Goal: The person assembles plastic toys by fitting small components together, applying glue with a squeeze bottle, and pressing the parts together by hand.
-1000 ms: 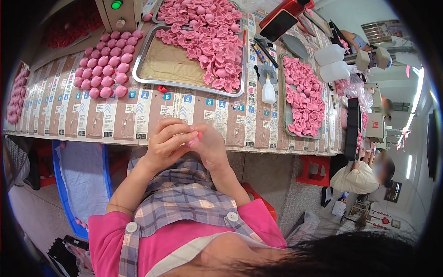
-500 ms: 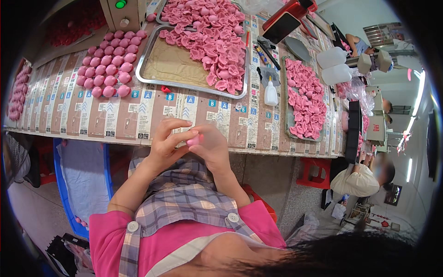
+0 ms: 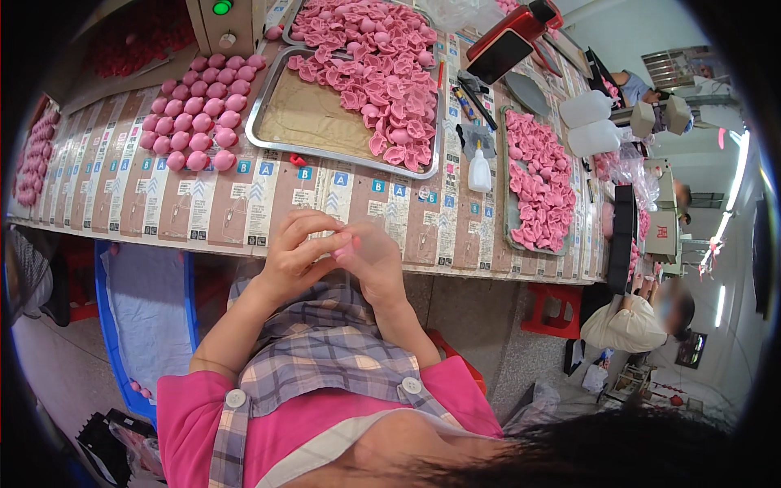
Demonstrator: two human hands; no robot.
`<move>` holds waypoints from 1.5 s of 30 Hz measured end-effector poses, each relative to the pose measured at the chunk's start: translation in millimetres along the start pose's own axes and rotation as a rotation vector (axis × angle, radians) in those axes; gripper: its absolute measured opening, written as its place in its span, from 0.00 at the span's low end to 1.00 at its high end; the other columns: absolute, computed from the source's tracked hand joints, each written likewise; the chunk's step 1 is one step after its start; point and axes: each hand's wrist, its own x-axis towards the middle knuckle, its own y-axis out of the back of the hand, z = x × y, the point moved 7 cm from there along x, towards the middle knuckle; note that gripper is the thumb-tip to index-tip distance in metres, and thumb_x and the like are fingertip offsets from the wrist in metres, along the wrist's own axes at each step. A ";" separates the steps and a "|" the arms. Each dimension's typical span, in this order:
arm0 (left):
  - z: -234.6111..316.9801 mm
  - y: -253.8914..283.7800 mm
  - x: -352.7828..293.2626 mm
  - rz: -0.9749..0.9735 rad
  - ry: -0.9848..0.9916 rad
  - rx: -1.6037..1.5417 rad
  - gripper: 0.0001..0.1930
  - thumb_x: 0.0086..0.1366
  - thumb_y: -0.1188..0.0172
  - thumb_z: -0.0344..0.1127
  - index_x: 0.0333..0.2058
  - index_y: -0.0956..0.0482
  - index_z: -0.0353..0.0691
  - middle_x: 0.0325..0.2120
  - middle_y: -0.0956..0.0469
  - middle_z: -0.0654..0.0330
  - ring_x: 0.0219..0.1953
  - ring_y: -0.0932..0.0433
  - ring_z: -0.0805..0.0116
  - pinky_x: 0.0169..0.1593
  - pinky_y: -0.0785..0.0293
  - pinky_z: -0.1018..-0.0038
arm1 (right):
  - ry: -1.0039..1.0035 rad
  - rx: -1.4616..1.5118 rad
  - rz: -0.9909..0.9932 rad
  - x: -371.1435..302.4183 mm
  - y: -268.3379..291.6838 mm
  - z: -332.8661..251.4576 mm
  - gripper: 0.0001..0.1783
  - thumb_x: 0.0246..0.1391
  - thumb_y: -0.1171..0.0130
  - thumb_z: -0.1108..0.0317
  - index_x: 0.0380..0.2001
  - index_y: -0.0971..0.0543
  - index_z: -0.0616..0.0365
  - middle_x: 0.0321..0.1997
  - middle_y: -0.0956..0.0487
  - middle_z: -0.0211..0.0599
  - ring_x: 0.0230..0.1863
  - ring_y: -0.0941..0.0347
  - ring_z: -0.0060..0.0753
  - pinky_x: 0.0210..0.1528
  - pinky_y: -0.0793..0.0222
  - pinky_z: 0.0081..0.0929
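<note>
Over the table's front edge my two hands meet around a small pink rounded piece [image 3: 349, 246], much of it hidden by the fingers. My left hand [image 3: 299, 249] has its thumb and fingers closed on it from one side. From the other side my right hand [image 3: 373, 259] pinches it, its outline somewhat blurred. Beyond my hands, a metal tray [image 3: 313, 134] holds a heap of pink petal-like shells [image 3: 386, 102]. To the left of the tray, pink balls [image 3: 201, 122] stand in rows. A tiny red piece [image 3: 298, 160] lies by the tray's near edge.
A white squeeze bottle [image 3: 480, 171], a phone [image 3: 500, 51] and a second shell-filled tray [image 3: 537, 179] are to the right. A machine box with a green light [image 3: 222, 7] stands at the far left. A blue bin [image 3: 194, 309] sits below left. Co-workers sit at right.
The pink piece is more covered by my fingers now, as my hands have drawn closer around it. The table view has shifted slightly.
</note>
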 end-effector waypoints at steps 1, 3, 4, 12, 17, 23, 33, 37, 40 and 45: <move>0.0 0.1 0.0 -0.001 -0.002 0.001 0.19 0.36 0.36 0.27 0.33 0.25 0.45 0.33 0.30 0.63 0.36 0.31 0.64 0.39 0.34 0.71 | 0.001 -0.001 -0.001 0.2 0.2 0.4 0.15 0.41 0.40 0.74 0.35 0.29 0.63 0.34 0.29 0.30 0.37 0.34 0.19 0.40 0.39 0.16; 0.4 0.2 -0.1 -0.001 -0.004 0.002 0.19 0.36 0.36 0.27 0.33 0.25 0.45 0.33 0.30 0.63 0.36 0.31 0.64 0.38 0.34 0.71 | 0.008 0.006 -0.005 0.1 0.2 0.6 0.15 0.41 0.40 0.74 0.35 0.29 0.62 0.33 0.29 0.30 0.36 0.34 0.19 0.40 0.39 0.16; 0.5 0.1 -0.3 0.000 -0.004 0.003 0.19 0.36 0.36 0.27 0.33 0.25 0.45 0.32 0.30 0.63 0.36 0.31 0.64 0.39 0.34 0.71 | 0.008 0.006 -0.007 0.2 -0.3 0.1 0.15 0.41 0.40 0.74 0.35 0.29 0.62 0.33 0.29 0.30 0.36 0.34 0.19 0.40 0.39 0.16; 2.2 0.7 -0.1 -0.021 0.012 0.013 0.18 0.37 0.36 0.29 0.33 0.25 0.44 0.32 0.29 0.63 0.37 0.31 0.64 0.40 0.34 0.71 | -0.045 0.074 0.000 -2.0 -1.3 2.4 0.15 0.40 0.40 0.75 0.34 0.30 0.61 0.34 0.30 0.30 0.37 0.34 0.19 0.40 0.39 0.16; 1.9 0.3 0.4 -0.033 0.015 -0.023 0.19 0.36 0.36 0.29 0.33 0.24 0.44 0.32 0.29 0.63 0.36 0.31 0.64 0.39 0.35 0.71 | -0.047 0.135 -0.022 -0.5 -2.6 3.0 0.14 0.40 0.40 0.76 0.33 0.31 0.60 0.34 0.30 0.30 0.37 0.34 0.19 0.40 0.39 0.16; 3.0 0.1 0.4 -0.050 -0.008 0.000 0.18 0.38 0.35 0.31 0.33 0.26 0.44 0.32 0.29 0.62 0.35 0.30 0.64 0.40 0.34 0.70 | -0.045 0.129 -0.039 -0.8 -3.7 2.7 0.14 0.41 0.41 0.75 0.34 0.31 0.60 0.33 0.30 0.30 0.36 0.34 0.19 0.40 0.39 0.16; 4.7 0.3 -0.1 -0.028 0.000 0.004 0.20 0.35 0.35 0.29 0.33 0.25 0.45 0.31 0.30 0.63 0.35 0.30 0.64 0.38 0.35 0.71 | -0.049 0.135 -0.054 -1.9 -3.8 2.6 0.14 0.41 0.41 0.74 0.34 0.31 0.59 0.34 0.30 0.30 0.36 0.34 0.18 0.41 0.39 0.16; 4.5 0.0 -1.0 -0.014 -0.006 -0.002 0.20 0.35 0.35 0.29 0.33 0.25 0.45 0.31 0.30 0.63 0.35 0.30 0.64 0.37 0.34 0.71 | -0.051 0.115 -0.046 -2.9 -3.2 2.2 0.14 0.41 0.41 0.74 0.34 0.31 0.59 0.34 0.30 0.30 0.36 0.34 0.19 0.41 0.39 0.16; 5.3 1.6 -1.5 -0.003 -0.006 -0.004 0.20 0.35 0.35 0.29 0.33 0.25 0.45 0.31 0.30 0.62 0.35 0.30 0.64 0.37 0.34 0.71 | -0.022 0.098 -0.059 -3.3 -4.1 1.7 0.14 0.41 0.41 0.74 0.34 0.31 0.60 0.33 0.30 0.29 0.36 0.34 0.19 0.41 0.40 0.16; 5.3 1.7 -0.2 0.007 -0.001 -0.031 0.20 0.35 0.35 0.28 0.33 0.25 0.46 0.31 0.30 0.62 0.35 0.30 0.64 0.37 0.34 0.71 | 0.005 0.036 -0.042 -3.2 -2.4 0.5 0.15 0.41 0.40 0.73 0.34 0.31 0.60 0.34 0.30 0.30 0.38 0.35 0.20 0.43 0.41 0.18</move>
